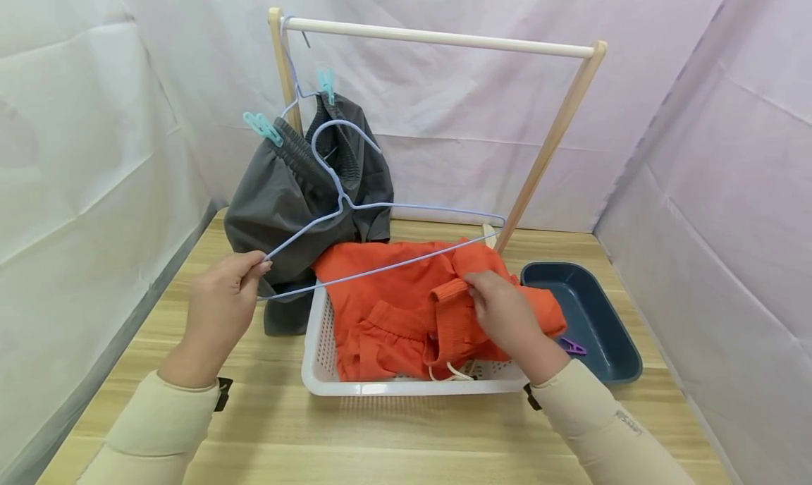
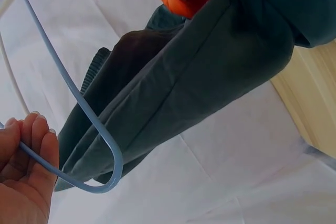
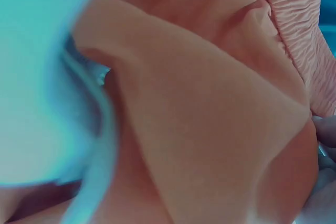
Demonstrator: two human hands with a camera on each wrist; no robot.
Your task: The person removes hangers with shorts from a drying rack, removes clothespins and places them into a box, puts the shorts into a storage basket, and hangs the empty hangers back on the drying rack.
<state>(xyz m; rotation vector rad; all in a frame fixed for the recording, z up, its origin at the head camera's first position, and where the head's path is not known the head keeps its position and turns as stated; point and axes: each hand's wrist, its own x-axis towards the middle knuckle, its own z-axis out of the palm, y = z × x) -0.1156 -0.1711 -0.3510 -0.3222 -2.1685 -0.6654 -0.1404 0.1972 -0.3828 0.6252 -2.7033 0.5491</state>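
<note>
My left hand [image 1: 218,305] pinches the lower left corner of a light blue wire hanger [image 1: 406,206], held tilted with its hook up. In the left wrist view, fingers curl around the hanger's bent end [image 2: 113,153]. My right hand [image 1: 507,316] grips the gathered waistband of orange pants [image 1: 457,323]; their length is hidden by folds. A white drawstring [image 1: 453,373] dangles from them. The orange cloth [image 3: 199,103] fills the right wrist view, fingers at its right edge. Below is a white basket [image 1: 406,388] with orange cloth bunched in it.
Dark grey pants [image 1: 260,203] hang behind the left hand, clipped by light blue clothespins [image 1: 263,127] to another hanger on a rack [image 1: 438,37]. A dark blue tray [image 1: 609,330] at right holds a purple clothespin [image 1: 573,346]. White fabric walls enclose the wooden table [image 1: 355,443].
</note>
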